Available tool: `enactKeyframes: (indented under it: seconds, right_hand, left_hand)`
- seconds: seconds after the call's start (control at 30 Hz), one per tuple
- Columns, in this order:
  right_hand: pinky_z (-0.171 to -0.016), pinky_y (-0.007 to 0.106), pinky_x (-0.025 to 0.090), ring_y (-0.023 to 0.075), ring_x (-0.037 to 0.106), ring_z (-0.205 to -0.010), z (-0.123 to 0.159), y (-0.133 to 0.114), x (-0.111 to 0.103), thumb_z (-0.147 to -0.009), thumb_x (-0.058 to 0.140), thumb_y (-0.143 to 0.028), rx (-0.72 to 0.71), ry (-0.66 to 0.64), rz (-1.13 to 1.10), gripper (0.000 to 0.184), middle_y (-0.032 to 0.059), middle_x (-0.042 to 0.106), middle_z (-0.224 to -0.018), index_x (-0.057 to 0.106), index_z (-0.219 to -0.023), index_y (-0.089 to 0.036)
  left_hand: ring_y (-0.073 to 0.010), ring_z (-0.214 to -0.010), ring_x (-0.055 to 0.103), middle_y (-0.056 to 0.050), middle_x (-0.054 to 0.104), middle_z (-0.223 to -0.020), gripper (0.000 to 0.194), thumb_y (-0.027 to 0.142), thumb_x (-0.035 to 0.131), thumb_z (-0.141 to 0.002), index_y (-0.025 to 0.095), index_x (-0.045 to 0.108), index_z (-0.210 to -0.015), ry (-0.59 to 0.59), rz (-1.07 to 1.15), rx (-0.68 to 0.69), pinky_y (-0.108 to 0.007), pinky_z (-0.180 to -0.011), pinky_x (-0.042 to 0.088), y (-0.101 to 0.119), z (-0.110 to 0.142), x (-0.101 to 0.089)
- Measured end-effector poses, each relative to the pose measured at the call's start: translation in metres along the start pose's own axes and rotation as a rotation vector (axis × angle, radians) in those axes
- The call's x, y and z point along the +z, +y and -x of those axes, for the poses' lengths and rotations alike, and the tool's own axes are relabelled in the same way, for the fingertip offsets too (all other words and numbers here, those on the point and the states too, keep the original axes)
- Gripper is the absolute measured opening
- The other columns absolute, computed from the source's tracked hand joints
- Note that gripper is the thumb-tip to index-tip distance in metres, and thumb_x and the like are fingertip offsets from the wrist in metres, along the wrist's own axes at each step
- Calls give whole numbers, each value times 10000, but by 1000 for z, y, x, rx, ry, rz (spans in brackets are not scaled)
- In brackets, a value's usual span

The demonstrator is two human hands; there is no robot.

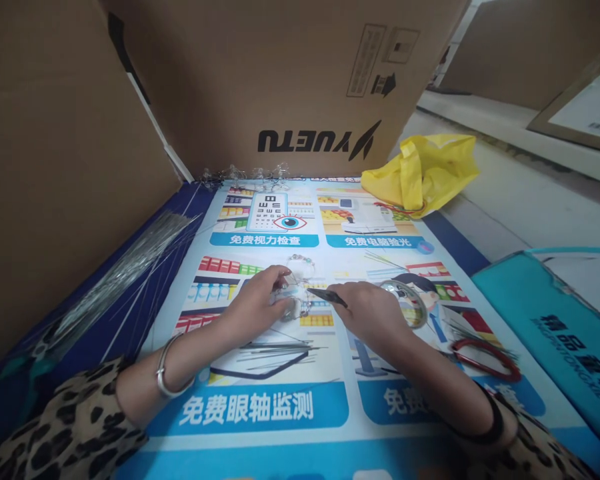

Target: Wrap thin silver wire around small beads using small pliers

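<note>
Over the middle of the printed poster, my left hand [257,300] is closed, thumb and fingers pinching a small wire piece [300,293] with clear, shiny parts. My right hand [370,310] is wrapped round a dark, pointed tool [327,294], probably pliers; its handles are hidden in the palm. The tool's tip points left and reaches the wire piece; whether it grips a strand is too small to tell. Just behind them lies a beaded loop [301,265]. Several cut wires [280,353] are scattered below my left hand.
A clear tape roll [420,310] and a red loop-shaped handle [487,360] lie right of my right hand. On the left are a wire bundle [125,283] and green-handled cutters [37,363]. Cardboard [300,80] walls the back, near finished-looking wire pieces [250,177] and a yellow bag [420,173].
</note>
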State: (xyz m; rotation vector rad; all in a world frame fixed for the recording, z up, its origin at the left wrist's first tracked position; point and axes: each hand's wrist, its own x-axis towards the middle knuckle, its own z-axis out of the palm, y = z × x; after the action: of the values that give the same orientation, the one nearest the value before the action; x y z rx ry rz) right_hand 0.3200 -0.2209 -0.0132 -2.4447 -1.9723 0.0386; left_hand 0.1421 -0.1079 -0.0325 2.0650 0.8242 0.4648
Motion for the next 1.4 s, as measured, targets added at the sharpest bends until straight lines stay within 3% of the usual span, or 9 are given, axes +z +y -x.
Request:
enactKeyframes:
  seconds: [0.23,0.4,0.57,0.7,0.93,1.17,1.4]
  right_hand:
    - [-581,248,332,175,601,-789,-1,1,3,-858,448,-289,11,15,-34,236,13,681,-869,631,-1007,-281]
    - [-595,252,339,176,598,-802,-1,2,5,-866,432,-303,-10,9,-42,238,13,675,-877,625,-1004,-288]
    - [-595,256,330,178,595,-802,0,1,6,-863,426,-279,-11,6,-34,245,8,673,-872,613,-1020,-301]
    - [-579,260,308,177,591,-786,0,1,5,-867,418,-295,-11,13,-29,231,7,671,-849,619,-982,-292]
    - [-541,261,262,180,587,-766,-1,0,2,-866,417,-296,-21,-7,-1,216,-3,670,-821,624,-926,-282]
    - [-549,254,282,179,596,-769,0,-3,-3,-841,439,-266,-42,-35,-18,227,-2,680,-851,625,-970,-289]
    - [-533,251,289,185,601,-730,2,-6,-5,-838,441,-273,-48,-52,9,229,15,684,-836,638,-956,-275]
  left_hand:
    - [-235,-1065,511,-99,539,-1186,510,236,572,-750,202,409,-1233,-74,-90,62,-380,-909,392,5,-5,-4]
    - [-230,-1167,426,-80,505,-1260,530,217,581,-759,210,393,-1254,-91,-283,221,-387,-962,345,14,-10,-7]
    - [-214,-992,522,-15,629,-1044,436,238,605,-747,234,488,-1167,-175,-386,331,-377,-879,358,15,-25,-2]
    - [-168,-743,558,6,641,-750,140,290,585,-770,205,628,-873,-250,-391,309,-299,-716,379,13,-33,-1]
    - [-132,-764,570,22,663,-815,137,253,508,-820,230,642,-831,-432,-196,235,-236,-663,368,10,-27,-10]
    - [-128,-677,524,17,573,-700,230,287,406,-863,187,536,-703,-277,-292,193,-230,-599,347,12,-13,-7]
    - [-177,-702,576,-4,629,-788,178,258,354,-873,217,526,-848,-179,-546,131,-267,-585,365,19,0,-2]
